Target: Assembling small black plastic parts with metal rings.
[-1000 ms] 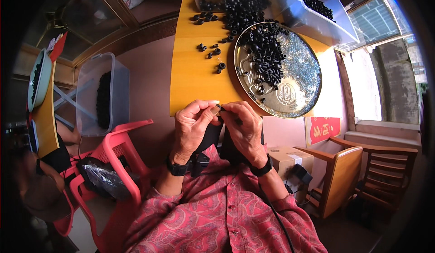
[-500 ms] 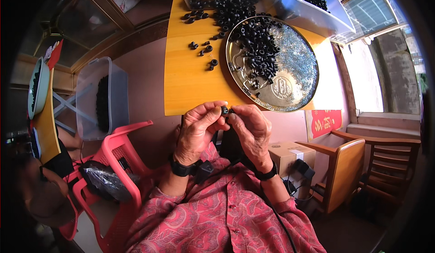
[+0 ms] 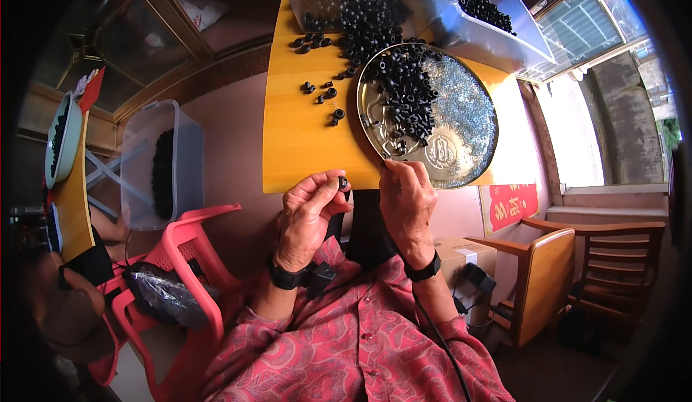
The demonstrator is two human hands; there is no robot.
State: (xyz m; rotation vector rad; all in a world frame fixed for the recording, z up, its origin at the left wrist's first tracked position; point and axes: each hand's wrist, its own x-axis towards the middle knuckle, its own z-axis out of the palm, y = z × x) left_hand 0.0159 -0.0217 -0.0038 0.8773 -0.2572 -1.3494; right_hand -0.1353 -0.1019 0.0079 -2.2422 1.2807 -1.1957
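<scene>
My left hand [image 3: 308,218] is closed, pinching a small black plastic fitting [image 3: 343,182] between thumb and forefinger in front of the table edge. To its right, my right hand [image 3: 409,204] has its fingers pressed together at the near rim of a round metal tray [image 3: 441,151]; whatever its fingertips hold is too small to make out. Black ring-like and tubular parts [image 3: 407,99] are heaped on the tray's left half, and tiny shiny pieces [image 3: 465,103] cover its right. Several loose black parts [image 3: 331,93] lie left of the tray.
Clear plastic bins [image 3: 504,49] with black parts stand at the table's [image 3: 303,150] far side. Leftward are a red plastic chair [image 3: 189,236], a clear tub [image 3: 191,164] and another person's arm [image 3: 83,287]. A wooden chair [image 3: 551,279] and cardboard box [image 3: 461,252] stand right.
My right hand has parted from the left and gone forward and right to the tray's near rim. The left hand keeps its black fitting. The view has shifted slightly.
</scene>
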